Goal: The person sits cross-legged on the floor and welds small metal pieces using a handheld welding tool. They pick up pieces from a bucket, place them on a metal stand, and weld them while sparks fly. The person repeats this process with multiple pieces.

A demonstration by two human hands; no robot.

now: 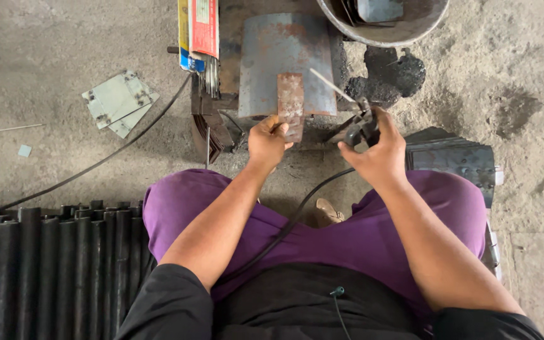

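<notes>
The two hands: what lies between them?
Head view: between the left hand and the right hand lies bare dark ground below the curved plate; nothing else.

box of welding rods (198, 31), metal bucket (385, 31), stacked dark pipes (45, 264), loose plates (119, 101)

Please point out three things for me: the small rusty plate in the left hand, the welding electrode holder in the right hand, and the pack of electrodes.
small rusty plate (290, 101), head view, middle of its flat face.
electrode holder (360, 129), head view, its dark body above the fingers.
pack of electrodes (201, 31), head view, the red and yellow wrapper.
</notes>
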